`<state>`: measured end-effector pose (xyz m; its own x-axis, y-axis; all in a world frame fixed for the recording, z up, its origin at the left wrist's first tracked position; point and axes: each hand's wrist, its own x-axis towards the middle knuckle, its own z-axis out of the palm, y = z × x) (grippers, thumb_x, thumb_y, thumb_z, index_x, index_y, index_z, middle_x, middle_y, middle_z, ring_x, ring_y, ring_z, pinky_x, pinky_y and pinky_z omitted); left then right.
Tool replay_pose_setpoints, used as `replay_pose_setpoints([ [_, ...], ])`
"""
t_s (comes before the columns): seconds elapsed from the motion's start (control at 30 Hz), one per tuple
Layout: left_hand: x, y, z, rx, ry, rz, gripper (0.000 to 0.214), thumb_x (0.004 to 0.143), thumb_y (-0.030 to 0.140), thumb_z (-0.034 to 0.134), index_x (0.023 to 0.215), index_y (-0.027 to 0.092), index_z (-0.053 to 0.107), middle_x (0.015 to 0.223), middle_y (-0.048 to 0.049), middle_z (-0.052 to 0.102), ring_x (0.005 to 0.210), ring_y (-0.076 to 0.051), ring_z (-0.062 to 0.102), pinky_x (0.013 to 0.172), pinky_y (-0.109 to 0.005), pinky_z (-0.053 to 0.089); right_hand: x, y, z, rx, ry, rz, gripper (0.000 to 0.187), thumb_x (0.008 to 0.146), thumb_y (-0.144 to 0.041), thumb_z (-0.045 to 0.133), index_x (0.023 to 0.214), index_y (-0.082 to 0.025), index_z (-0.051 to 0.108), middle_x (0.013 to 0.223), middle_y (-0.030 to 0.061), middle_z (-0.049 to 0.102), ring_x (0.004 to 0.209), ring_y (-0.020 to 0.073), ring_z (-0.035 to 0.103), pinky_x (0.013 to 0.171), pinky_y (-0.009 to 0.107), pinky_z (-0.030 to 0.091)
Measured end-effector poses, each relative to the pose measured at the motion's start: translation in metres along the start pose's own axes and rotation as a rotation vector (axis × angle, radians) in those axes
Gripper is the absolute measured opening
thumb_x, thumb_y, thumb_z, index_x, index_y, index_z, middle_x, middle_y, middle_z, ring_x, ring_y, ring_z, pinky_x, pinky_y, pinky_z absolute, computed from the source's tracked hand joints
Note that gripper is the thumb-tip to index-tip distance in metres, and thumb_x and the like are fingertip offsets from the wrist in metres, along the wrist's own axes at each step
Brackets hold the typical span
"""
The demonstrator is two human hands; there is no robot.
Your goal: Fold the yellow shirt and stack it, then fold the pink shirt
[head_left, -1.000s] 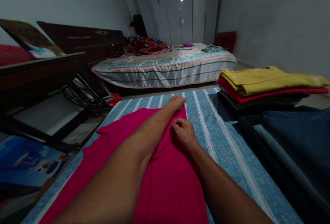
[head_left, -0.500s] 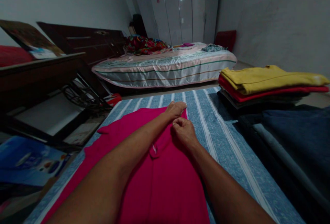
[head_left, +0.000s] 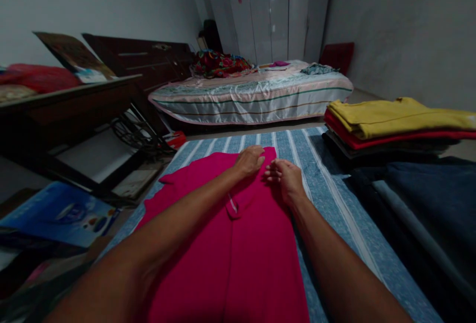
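Observation:
A bright pink shirt [head_left: 260, 248] lies spread on a blue cloth with white stripes [head_left: 334, 204]. Its collar opening and a long front line face up. My left hand [head_left: 250, 161] rests on the far part of the shirt, loosely curved, thumb apart from the fingers. Just to its right is my right hand [head_left: 288, 177], over the shirt's right far edge, with its fingers slightly bent and apart. Neither hand visibly grips the fabric. My left forearm crosses the shirt and covers part of its left side.
On the right stand a pile of folded clothes with a yellow garment [head_left: 401, 117] on top and folded dark jeans [head_left: 431, 189]. A dark table [head_left: 107, 85] and a blue box [head_left: 70, 214] are on the left. Behind is a bed [head_left: 253, 100].
My right hand has moved right, away from my left hand, and its pinched fingers have loosened. My left hand has lifted from flat into a curve. The view has turned slightly left.

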<state>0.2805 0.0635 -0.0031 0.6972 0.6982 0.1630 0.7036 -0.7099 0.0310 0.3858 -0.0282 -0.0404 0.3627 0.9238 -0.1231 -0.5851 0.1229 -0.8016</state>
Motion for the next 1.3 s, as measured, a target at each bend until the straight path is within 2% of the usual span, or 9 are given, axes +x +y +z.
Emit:
replay_pose_setpoints([
  [0.2, -0.109, 0.056, -0.026, -0.113, -0.107, 0.046, 0.032, 0.091, 0.027, 0.046, 0.118, 0.016, 0.060, 0.135, -0.0126, 0.055, 0.130, -0.027, 0.045, 0.109, -0.049, 0.034, 0.005, -0.005, -0.012, 0.119, -0.008, -0.043, 0.025, 0.069, -0.039, 0.067, 0.074, -0.016, 0.059, 0.066, 0.0013, 0.068, 0.057, 0.0138, 0.066, 0.050, 0.023, 0.054],
  [0.4, -0.190, 0.106, -0.013, -0.232, -0.300, 0.114, 0.066, 0.091, 0.055, 0.042, 0.146, 0.018, 0.033, 0.155, -0.0135, 0.028, 0.145, -0.028, 0.018, 0.117, -0.051, 0.016, 0.002, 0.005, -0.014, 0.044, -0.092, 0.021, 0.025, 0.071, -0.039, 0.069, 0.075, -0.016, 0.062, 0.067, 0.0021, 0.068, 0.060, 0.0141, 0.067, 0.054, 0.022, 0.054],
  [0.6, -0.209, 0.117, -0.007, -0.262, -0.409, 0.071, 0.075, 0.090, 0.058, 0.045, 0.150, 0.020, 0.022, 0.158, -0.0121, 0.013, 0.146, -0.028, 0.006, 0.116, -0.056, 0.008, 0.009, 0.010, -0.026, 0.143, -0.074, 0.019, 0.021, 0.079, -0.038, 0.061, 0.073, -0.018, 0.062, 0.070, 0.0014, 0.069, 0.067, 0.0151, 0.068, 0.067, 0.028, 0.056],
  [0.83, -0.211, 0.119, -0.007, -0.287, -0.315, 0.084, 0.071, 0.091, 0.063, 0.033, 0.148, 0.020, 0.029, 0.158, -0.0133, 0.015, 0.146, -0.029, 0.009, 0.116, -0.058, 0.007, 0.018, -0.015, -0.032, 0.104, 0.062, 0.002, 0.029, 0.082, -0.049, 0.050, 0.073, -0.021, 0.054, 0.065, -0.0009, 0.065, 0.069, 0.0157, 0.068, 0.069, 0.031, 0.054],
  [0.97, -0.230, 0.126, -0.007, -0.335, -0.330, 0.079, 0.072, 0.091, 0.065, 0.031, 0.149, 0.022, 0.028, 0.158, -0.0126, 0.013, 0.146, -0.029, 0.006, 0.116, -0.059, 0.006, 0.006, -0.029, -0.029, -0.336, -0.010, -0.190, 0.031, 0.080, -0.050, 0.045, 0.077, -0.021, 0.055, 0.073, -0.0008, 0.065, 0.076, 0.0162, 0.065, 0.073, 0.032, 0.051],
  [1.03, -0.244, 0.130, -0.009, -0.373, -0.334, 0.074, 0.072, 0.090, 0.065, 0.033, 0.149, 0.024, 0.026, 0.158, -0.0112, 0.010, 0.146, -0.029, 0.005, 0.116, -0.059, 0.004, -0.010, -0.027, -0.028, -0.583, -0.094, -0.266, 0.029, 0.075, -0.048, 0.052, 0.078, -0.020, 0.060, 0.077, 0.0004, 0.066, 0.080, 0.0182, 0.062, 0.078, 0.035, 0.049],
  [1.13, -0.265, 0.137, -0.015, -0.417, -0.351, 0.071, 0.072, 0.090, 0.063, 0.036, 0.150, 0.025, 0.024, 0.158, -0.0101, 0.008, 0.146, -0.029, 0.004, 0.116, -0.058, 0.005, -0.041, -0.010, -0.030, -0.761, -0.232, -0.304, 0.022, 0.067, -0.037, 0.067, 0.080, -0.019, 0.065, 0.085, 0.0034, 0.068, 0.090, 0.0212, 0.059, 0.091, 0.038, 0.043],
  [1.23, -0.280, 0.142, -0.021, -0.420, -0.368, 0.036, 0.071, 0.090, 0.059, 0.043, 0.149, 0.026, 0.025, 0.157, -0.0096, 0.007, 0.146, -0.029, 0.004, 0.116, -0.059, 0.006, -0.065, 0.009, -0.035, -1.272, -0.418, -0.458, 0.025, 0.080, -0.032, 0.060, 0.099, -0.017, 0.065, 0.114, 0.0121, 0.063, 0.112, 0.0245, 0.053, 0.102, 0.039, 0.034],
  [1.3, -0.285, 0.146, -0.024, -0.408, -0.381, 0.000, 0.071, 0.089, 0.055, 0.048, 0.149, 0.026, 0.025, 0.157, -0.0096, 0.007, 0.146, -0.030, 0.004, 0.116, -0.060, 0.007, -0.073, 0.017, -0.037, -1.605, -0.430, -0.552, 0.032, 0.089, -0.034, 0.050, 0.113, -0.016, 0.060, 0.130, 0.0158, 0.054, 0.124, 0.0259, 0.046, 0.105, 0.040, 0.031],
])
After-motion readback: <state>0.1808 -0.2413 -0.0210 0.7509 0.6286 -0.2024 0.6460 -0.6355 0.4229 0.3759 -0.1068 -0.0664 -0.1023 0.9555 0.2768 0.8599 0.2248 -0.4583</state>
